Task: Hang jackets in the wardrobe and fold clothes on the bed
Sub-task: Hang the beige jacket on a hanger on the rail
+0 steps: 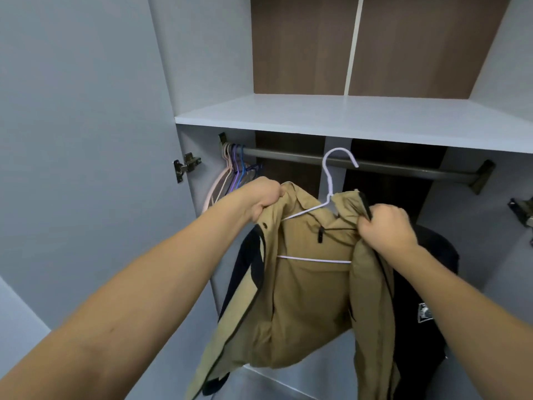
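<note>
A tan jacket (305,295) with black trim hangs open on a white wire hanger (328,180) in front of the wardrobe. My left hand (264,199) grips the jacket's left shoulder edge. At the right collar edge, my right hand (386,226) grips the fabric. The hanger's hook points up, just in front of the dark clothes rail (403,167); whether it touches the rail I cannot tell. A black garment (427,307) hangs behind the jacket on the right.
Several spare hangers (233,171) in pink, purple and blue bunch at the rail's left end. A white shelf (360,119) runs above the rail. The open wardrobe door (86,140) stands at the left, with a hinge (186,166).
</note>
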